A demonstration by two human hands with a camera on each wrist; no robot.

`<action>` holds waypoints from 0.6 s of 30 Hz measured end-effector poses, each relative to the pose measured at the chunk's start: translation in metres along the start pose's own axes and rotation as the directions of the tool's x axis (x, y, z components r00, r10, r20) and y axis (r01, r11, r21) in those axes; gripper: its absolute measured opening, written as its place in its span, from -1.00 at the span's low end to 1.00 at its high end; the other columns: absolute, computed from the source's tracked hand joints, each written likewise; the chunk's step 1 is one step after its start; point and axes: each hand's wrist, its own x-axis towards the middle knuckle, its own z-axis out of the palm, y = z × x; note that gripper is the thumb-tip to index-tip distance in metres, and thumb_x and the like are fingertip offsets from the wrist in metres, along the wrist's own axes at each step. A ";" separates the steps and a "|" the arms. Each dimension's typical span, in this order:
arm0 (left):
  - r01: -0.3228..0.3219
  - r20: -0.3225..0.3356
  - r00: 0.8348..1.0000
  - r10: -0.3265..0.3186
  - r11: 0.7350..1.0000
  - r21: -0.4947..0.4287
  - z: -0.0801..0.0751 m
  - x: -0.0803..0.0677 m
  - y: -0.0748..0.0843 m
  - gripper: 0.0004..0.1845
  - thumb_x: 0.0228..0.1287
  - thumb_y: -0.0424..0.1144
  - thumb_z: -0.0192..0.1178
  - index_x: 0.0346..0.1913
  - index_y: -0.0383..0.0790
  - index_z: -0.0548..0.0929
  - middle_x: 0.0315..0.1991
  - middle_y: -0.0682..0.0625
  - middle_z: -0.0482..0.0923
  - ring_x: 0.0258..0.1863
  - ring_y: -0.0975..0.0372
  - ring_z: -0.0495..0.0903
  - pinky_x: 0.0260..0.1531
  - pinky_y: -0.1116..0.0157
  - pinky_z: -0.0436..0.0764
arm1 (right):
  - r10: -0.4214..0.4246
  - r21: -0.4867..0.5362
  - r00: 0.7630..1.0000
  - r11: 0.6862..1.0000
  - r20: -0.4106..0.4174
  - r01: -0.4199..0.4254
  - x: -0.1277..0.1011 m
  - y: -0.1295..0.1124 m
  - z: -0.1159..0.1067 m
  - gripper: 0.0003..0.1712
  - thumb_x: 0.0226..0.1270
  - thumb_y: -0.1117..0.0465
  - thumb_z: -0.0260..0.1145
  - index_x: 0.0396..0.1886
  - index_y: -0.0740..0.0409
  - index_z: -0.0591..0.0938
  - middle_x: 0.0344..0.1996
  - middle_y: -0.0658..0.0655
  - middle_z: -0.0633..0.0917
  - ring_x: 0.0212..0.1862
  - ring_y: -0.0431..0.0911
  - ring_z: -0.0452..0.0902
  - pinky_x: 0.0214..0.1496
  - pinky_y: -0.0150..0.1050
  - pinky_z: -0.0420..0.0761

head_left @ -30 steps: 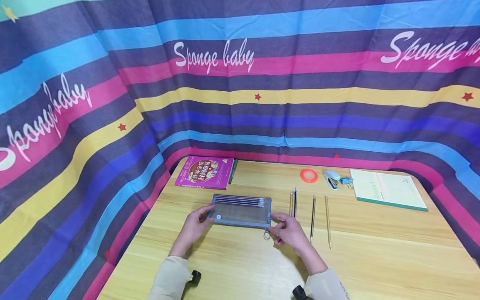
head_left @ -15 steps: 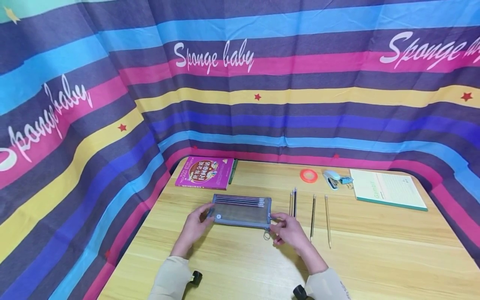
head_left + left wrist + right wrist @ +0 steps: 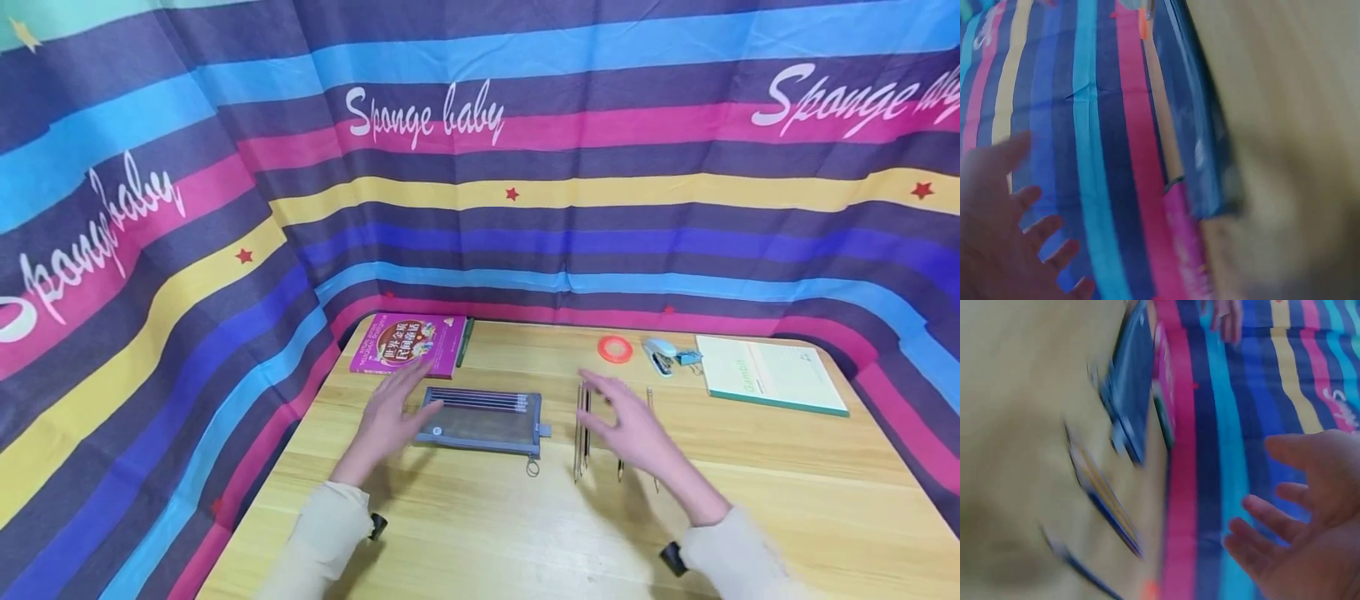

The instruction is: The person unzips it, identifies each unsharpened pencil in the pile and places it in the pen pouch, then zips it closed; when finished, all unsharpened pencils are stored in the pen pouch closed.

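A blue-grey mesh pencil case point(image 3: 480, 429) lies flat in the middle of the table, several dark pencils point(image 3: 480, 400) lined up along its far side. A metal ring point(image 3: 532, 469) sticks out at its near right corner. My left hand point(image 3: 384, 423), fingers spread and holding nothing, is raised over the case's left end. To the right of the case, my right hand point(image 3: 633, 423) hovers with fingers apart over loose pencils point(image 3: 577, 454), partly covering them. The right wrist view shows that open hand point(image 3: 1310, 519) apart from the pencils point(image 3: 1107, 494), blurred.
A purple book point(image 3: 408, 346) lies at the back left. Across the back right are a roll of red tape point(image 3: 615, 349), a light blue stapler point(image 3: 662, 358), a blue binder clip point(image 3: 688, 358) and a notebook point(image 3: 776, 375). A striped curtain point(image 3: 480, 242) surrounds the table's back.
Both hands have let go of the pencil case's ends and lifted. My right hand has moved right, over the loose pencils. The case stays in place, its right-end tab now showing.
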 end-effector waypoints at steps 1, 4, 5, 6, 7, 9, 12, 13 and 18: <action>-0.022 -0.002 1.000 0.022 0.999 0.049 -0.006 0.003 0.002 -0.25 0.48 0.15 0.19 0.63 0.16 0.20 0.65 -0.04 0.13 0.63 -0.06 0.07 0.58 -0.27 0.04 | -0.022 -0.064 0.999 0.998 -0.024 0.021 -0.001 -0.001 -0.011 -0.19 0.45 0.10 0.37 0.60 0.11 0.28 0.38 0.33 0.51 0.37 0.33 0.44 0.36 0.39 0.47; -0.086 -0.013 0.996 0.090 0.975 0.205 -0.024 0.011 0.007 -0.24 0.47 0.20 0.13 0.63 0.12 0.21 0.66 -0.04 0.09 0.66 -0.06 0.01 0.63 -0.21 -0.13 | -0.110 -0.246 0.990 0.966 -0.093 0.084 -0.006 -0.001 -0.041 -0.09 0.38 0.03 0.44 0.63 0.00 0.25 0.49 0.31 0.39 0.49 0.33 0.25 0.42 0.51 0.28; -0.101 -0.020 0.994 0.110 0.962 0.252 -0.029 0.012 0.008 -0.24 0.46 0.21 0.13 0.62 0.12 0.23 0.66 -0.03 0.09 0.66 -0.05 -0.01 0.64 -0.19 -0.19 | -0.146 -0.302 0.983 0.947 -0.112 0.107 -0.009 -0.001 -0.050 -0.06 0.34 0.02 0.47 0.63 -0.03 0.25 0.51 0.30 0.37 0.52 0.32 0.21 0.46 0.49 0.24; -0.118 -0.024 0.991 0.132 0.945 0.304 -0.034 0.014 0.009 -0.23 0.44 0.23 0.13 0.62 0.13 0.23 0.66 -0.04 0.09 0.66 -0.06 -0.02 0.64 -0.18 -0.23 | -0.185 -0.354 0.974 0.927 -0.131 0.128 -0.011 0.001 -0.058 -0.03 0.30 0.01 0.49 0.63 -0.04 0.25 0.53 0.29 0.34 0.55 0.30 0.16 0.52 0.46 0.18; -0.135 -0.026 0.988 0.155 0.924 0.356 -0.039 0.015 0.009 -0.20 0.42 0.25 0.13 0.63 0.15 0.21 0.66 -0.05 0.09 0.66 -0.06 -0.02 0.64 -0.18 -0.28 | -0.221 -0.403 0.965 0.903 -0.145 0.146 -0.014 0.002 -0.067 0.00 0.27 -0.02 0.50 0.63 -0.07 0.25 0.56 0.26 0.31 0.59 0.28 0.10 0.58 0.42 0.08; -0.162 -0.032 0.980 0.196 0.882 0.442 -0.046 0.016 0.010 -0.17 0.37 0.30 0.14 0.64 0.22 0.18 0.66 -0.04 0.09 0.67 -0.05 -0.03 0.64 -0.18 -0.34 | -0.291 -0.490 0.943 0.854 -0.165 0.178 -0.019 0.007 -0.082 0.02 0.21 -0.07 0.51 0.63 -0.07 0.28 0.60 0.21 0.27 0.64 0.21 0.03 0.68 0.30 -0.09; -0.186 -0.047 0.967 0.252 0.816 0.548 -0.056 0.014 0.009 -0.12 0.32 0.34 0.14 0.64 0.28 0.13 0.66 -0.02 0.12 0.67 -0.03 -0.03 0.62 -0.21 -0.38 | -0.346 -0.583 0.921 0.791 -0.177 0.185 -0.025 0.016 -0.100 -0.03 0.29 -0.26 0.37 0.63 -0.12 0.27 0.64 0.15 0.19 0.69 0.12 -0.10 0.72 0.19 -0.28; -0.187 -0.052 0.963 0.264 0.796 0.576 -0.058 0.013 0.008 -0.12 0.31 0.36 0.13 0.64 0.27 0.14 0.65 -0.01 0.12 0.67 -0.02 -0.04 0.62 -0.22 -0.38 | -0.358 -0.604 0.916 0.776 -0.183 0.182 -0.028 0.020 -0.105 -0.04 0.33 -0.35 0.29 0.63 -0.14 0.27 0.64 0.15 0.18 0.69 0.11 -0.12 0.71 0.20 -0.30; -0.184 -0.076 0.950 0.302 0.741 0.646 -0.063 0.007 -0.001 -0.12 0.31 0.48 -0.06 0.63 0.21 0.20 0.66 0.00 0.11 0.68 0.00 -0.12 0.59 -0.27 -0.42 | -0.393 -0.686 0.891 0.714 -0.225 0.142 -0.041 0.041 -0.122 0.02 0.37 -0.65 -0.20 0.63 -0.19 0.26 0.66 0.09 0.16 0.71 0.05 -0.18 0.69 0.29 -0.31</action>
